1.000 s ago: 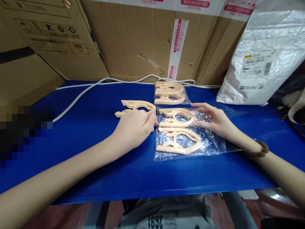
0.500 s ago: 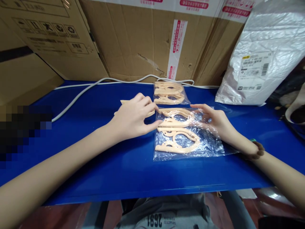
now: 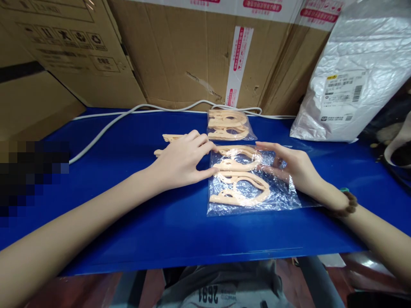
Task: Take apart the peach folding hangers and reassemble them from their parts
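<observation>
Big cardboard boxes (image 3: 180, 51) wall off the back, a silver mailing bag (image 3: 356, 77) leans at the right, and the blue table (image 3: 128, 231) runs across the front with a white cable (image 3: 105, 128) trailing along it. Centre stage: a clear plastic bag (image 3: 282, 194) lying flat, peach plastic hangers (image 3: 239, 179) stacked inside it. Behind it sits a second, smaller packed bag (image 3: 228, 125), and a loose hanger (image 3: 170, 137) lies just left, partly under the left hand.

The left hand (image 3: 183, 160) rests fingers spread at the bag's left edge, thumb touching the plastic, gripping nothing. The right hand (image 3: 293, 167) lies open on the bag's right side, fingers flat on the film, pressing rather than pinching.

Risk, as I judge it: the film is slick and crinkled, so a push from either side could slide the whole bag on the smooth table, or a hanger's hook could snag and tear the plastic.
</observation>
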`<state>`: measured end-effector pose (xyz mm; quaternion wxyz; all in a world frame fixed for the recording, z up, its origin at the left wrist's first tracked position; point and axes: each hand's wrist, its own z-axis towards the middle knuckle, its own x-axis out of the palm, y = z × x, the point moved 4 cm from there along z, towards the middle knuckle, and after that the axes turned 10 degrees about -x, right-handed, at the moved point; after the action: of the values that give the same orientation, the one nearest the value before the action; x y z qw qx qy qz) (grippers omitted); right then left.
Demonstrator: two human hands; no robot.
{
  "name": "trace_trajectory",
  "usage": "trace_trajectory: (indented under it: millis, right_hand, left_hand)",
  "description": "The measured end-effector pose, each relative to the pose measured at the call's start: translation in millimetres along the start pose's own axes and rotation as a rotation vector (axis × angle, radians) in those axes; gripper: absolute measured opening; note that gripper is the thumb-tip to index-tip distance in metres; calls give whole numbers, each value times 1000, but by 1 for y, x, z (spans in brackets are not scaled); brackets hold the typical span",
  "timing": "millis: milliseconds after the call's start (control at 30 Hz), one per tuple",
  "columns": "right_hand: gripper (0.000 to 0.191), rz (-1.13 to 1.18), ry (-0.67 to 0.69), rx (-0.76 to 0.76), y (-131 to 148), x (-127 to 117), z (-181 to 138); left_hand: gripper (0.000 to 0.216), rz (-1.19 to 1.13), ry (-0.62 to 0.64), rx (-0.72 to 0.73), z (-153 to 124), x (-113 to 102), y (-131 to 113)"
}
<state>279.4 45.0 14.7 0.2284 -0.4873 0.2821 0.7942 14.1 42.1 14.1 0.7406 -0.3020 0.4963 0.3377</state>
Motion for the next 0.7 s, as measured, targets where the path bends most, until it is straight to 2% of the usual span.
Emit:
trace_trajectory:
  millis: [100,267,700]
  right_hand:
    - [45,11,-14,-80,2,0,-1]
    - [36,53,-14,-131,1,0,-2]
    - [39,37,-13,-175,1,2,-5]
  left_hand:
    - [44,-5,9,-7,0,0,0]
    - [43,-2,15,-16,1,1,1]
    - [44,11,-20,-50,1,0,1]
